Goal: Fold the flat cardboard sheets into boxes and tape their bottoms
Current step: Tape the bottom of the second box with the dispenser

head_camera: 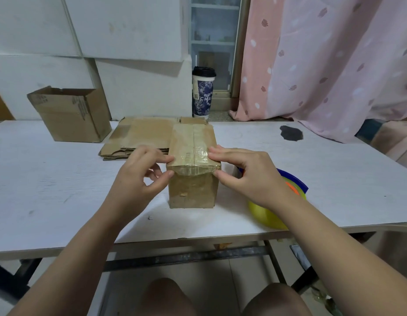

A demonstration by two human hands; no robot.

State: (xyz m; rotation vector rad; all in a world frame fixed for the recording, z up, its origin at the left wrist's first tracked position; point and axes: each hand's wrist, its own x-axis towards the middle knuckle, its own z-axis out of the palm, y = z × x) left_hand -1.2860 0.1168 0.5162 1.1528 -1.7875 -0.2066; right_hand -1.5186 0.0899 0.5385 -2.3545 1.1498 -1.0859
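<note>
White table [49,179]. Box [193,190] stands mid-table, upturned, taped bottom facing up; flat sheets [138,135] lie just behind. Step, as judged: bedding the tape [193,153] over the near edge. Best rubbed from seam outward, then down the front face, no lifted ends. Left hand [138,176], right hand [245,174]: each half-curled, forefinger on top, thumb on front, pinching a near top corner.
</note>
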